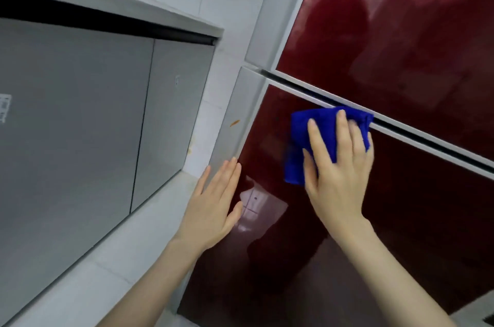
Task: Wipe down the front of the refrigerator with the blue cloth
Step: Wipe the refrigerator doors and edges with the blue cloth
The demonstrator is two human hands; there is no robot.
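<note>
Wiping in progress at the top of the lower door; extent completed cannot be confirmed.

The right hand [339,166], fingers spread flat, presses the blue cloth [302,134] against the lower door [414,233] of the red refrigerator [401,46], right of frame centre, its top edge touching the seam [427,139] between the doors. The left hand [213,206], fingers straight and together, rests flat at that door's left edge. The glossy panels show no streaks or damp, so wiped areas cannot be told from unwiped. Judged: the upper door and most of the lower remain. An orange mark [234,123] sits on the grey side strip.
</note>
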